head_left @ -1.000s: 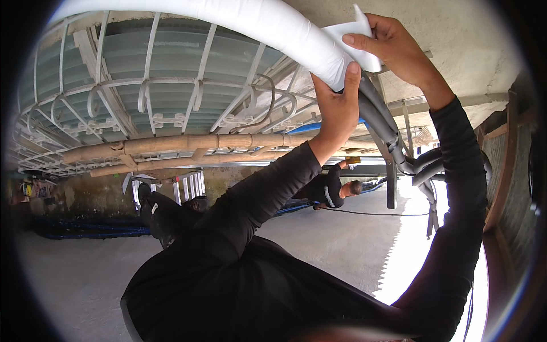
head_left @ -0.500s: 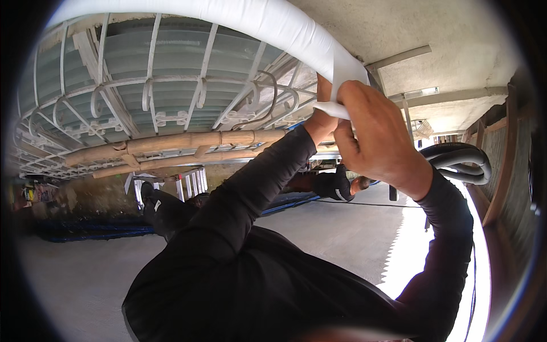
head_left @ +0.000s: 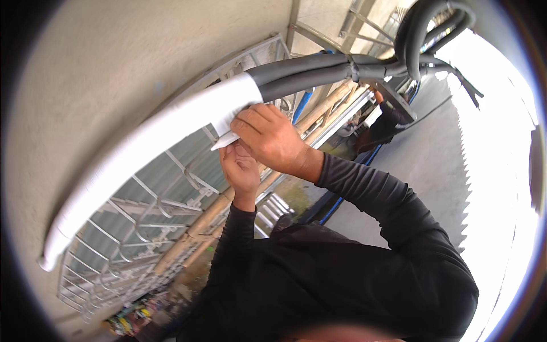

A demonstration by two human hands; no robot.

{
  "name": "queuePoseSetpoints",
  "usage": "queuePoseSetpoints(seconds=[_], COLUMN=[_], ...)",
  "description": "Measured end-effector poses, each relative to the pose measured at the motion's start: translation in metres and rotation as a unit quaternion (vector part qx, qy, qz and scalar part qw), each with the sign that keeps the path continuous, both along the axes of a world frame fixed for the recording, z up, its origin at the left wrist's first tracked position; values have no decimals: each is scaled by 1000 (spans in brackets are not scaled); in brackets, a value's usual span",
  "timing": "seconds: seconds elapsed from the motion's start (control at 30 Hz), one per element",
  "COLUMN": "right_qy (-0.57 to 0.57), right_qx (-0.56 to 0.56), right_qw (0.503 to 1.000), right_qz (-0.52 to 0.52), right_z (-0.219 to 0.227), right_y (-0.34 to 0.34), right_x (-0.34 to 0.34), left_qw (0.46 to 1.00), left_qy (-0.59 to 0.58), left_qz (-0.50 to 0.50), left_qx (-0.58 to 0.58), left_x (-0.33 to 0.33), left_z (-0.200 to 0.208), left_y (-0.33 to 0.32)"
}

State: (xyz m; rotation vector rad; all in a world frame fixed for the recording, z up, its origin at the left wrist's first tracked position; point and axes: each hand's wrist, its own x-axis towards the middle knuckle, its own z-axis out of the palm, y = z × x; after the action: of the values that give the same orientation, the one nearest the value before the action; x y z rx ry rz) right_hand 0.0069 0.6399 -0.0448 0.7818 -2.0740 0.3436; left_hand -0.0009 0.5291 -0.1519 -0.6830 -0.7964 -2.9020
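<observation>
A thick bundle wrapped in white tape (head_left: 165, 122) runs along the wall from the lower left up to the middle. Beyond the wrapped end, black foam-insulated pipes (head_left: 307, 80) continue bare, side by side, to the upper right. A flat strip of the tape (head_left: 225, 122) hangs down from the wrapped end. My right hand (head_left: 273, 139) is closed on this strip and its folded or rolled part just under the bundle. My left hand (head_left: 240, 168) is below it, fingers curled up against the tape's lower end; the right hand partly hides them.
White window grilles (head_left: 142, 196) and bamboo poles (head_left: 194, 233) lie behind and below the bundle. The black pipes coil (head_left: 413, 34) at upper right, beside a metal bracket (head_left: 393, 100). A ladder (head_left: 273, 208) stands below. Another person in dark clothes (head_left: 379, 128) is beyond.
My view has turned toward the right, so the bare black pipes and the end of the wrap now show. Both hands have stayed at the tape, under the bundle.
</observation>
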Motion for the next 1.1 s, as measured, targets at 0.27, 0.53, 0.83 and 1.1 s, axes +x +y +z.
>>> queuePoseSetpoints(seconds=[0.27,0.53,0.83,1.1], right_qy=[-4,-356,-323,-311], right_qx=[-127,-761,-831,-846], right_qw=[991,507,298,237], right_qz=[-31,195,341,364], right_z=[-22,-40,-30,-20], right_y=[-18,-59,-75,-82], right_x=[8,-1,-28,-48], left_qw=[959,941,766,510], left_qy=[-102,-57,-67,380], left_qz=[49,69,-74,176], left_qx=[-259,-326,-635,-751], left_x=[-22,-47,-2,-66], left_z=[38,42,131,237], left_y=[-31,-43,-95,-77])
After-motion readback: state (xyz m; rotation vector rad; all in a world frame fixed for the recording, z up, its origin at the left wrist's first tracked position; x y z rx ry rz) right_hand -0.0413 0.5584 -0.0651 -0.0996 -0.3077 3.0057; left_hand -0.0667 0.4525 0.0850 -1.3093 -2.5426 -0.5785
